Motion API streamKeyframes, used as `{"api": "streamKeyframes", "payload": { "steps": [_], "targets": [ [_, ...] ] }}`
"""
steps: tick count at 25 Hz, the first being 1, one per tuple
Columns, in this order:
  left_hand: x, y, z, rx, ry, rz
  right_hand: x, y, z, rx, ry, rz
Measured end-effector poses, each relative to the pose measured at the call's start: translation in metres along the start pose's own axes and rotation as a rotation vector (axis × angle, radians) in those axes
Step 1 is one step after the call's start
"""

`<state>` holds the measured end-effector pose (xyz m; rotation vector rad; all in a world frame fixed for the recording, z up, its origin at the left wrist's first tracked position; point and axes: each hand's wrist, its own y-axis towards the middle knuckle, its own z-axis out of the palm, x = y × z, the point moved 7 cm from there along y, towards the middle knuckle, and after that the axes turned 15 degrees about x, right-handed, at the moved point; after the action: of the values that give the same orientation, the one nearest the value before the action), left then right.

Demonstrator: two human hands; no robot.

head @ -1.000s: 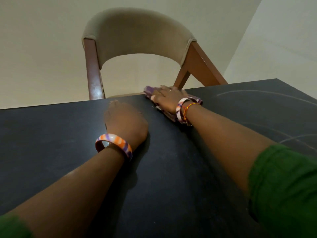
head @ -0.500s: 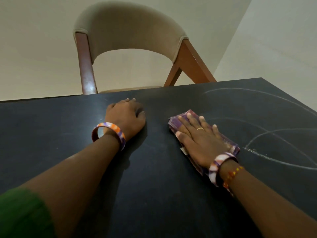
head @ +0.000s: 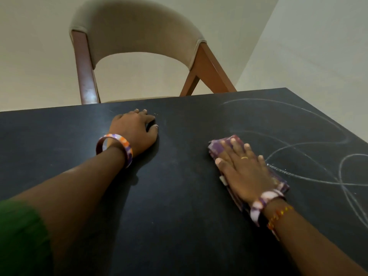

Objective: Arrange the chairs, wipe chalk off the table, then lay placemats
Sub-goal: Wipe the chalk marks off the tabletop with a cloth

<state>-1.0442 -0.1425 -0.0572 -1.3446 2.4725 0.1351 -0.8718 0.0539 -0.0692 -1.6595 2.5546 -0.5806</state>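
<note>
A black table (head: 179, 196) fills the lower view. White chalk lines (head: 298, 148) curl over its right part. My right hand (head: 243, 172) lies flat, fingers spread, pressing a folded purple patterned cloth (head: 219, 146) onto the table just left of the chalk lines. My left hand (head: 135, 130) rests on the table near the far edge, fingers curled, with nothing in it. A chair (head: 137, 36) with a beige padded back and brown wooden frame stands pushed in at the far side, facing me.
Beige walls rise behind the chair and to the right. The table's right edge (head: 328, 116) runs diagonally toward me. I wear bangles on both wrists and green sleeves.
My right hand has pulled the cloth back from the far edge by the chair toward me and to the right, then held near the chalk lines. My left hand stayed in place.
</note>
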Motion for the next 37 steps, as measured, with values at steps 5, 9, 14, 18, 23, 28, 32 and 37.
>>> {"api": "streamKeyframes", "payload": {
  "steps": [5,9,14,18,23,28,32,37],
  "targets": [
    [-0.003,0.002,0.001,0.028,0.074,-0.019,0.043,0.064,-0.02,0.051,0.008,-0.002],
    [-0.004,0.001,0.0,0.015,0.102,-0.014,0.074,-0.039,0.026,0.046,-0.065,-0.317],
    [-0.005,-0.001,0.001,0.003,0.099,-0.003,0.047,0.003,0.012,0.015,-0.047,-0.171],
    [-0.007,-0.001,0.0,0.004,0.134,-0.018,0.052,0.062,-0.016,0.047,0.022,-0.047],
    [-0.011,-0.002,0.0,0.026,0.165,-0.027,0.064,-0.069,0.032,-0.027,-0.068,-0.296],
    [-0.029,-0.019,-0.003,0.117,0.221,-0.036,0.033,0.02,-0.003,0.017,-0.001,-0.045],
    [-0.075,-0.065,0.027,0.163,0.102,0.076,0.026,-0.036,0.014,0.023,0.015,-0.074],
    [-0.09,-0.088,0.048,0.184,0.073,0.02,0.0,-0.123,0.039,-0.055,-0.014,-0.081]
  ]
}}
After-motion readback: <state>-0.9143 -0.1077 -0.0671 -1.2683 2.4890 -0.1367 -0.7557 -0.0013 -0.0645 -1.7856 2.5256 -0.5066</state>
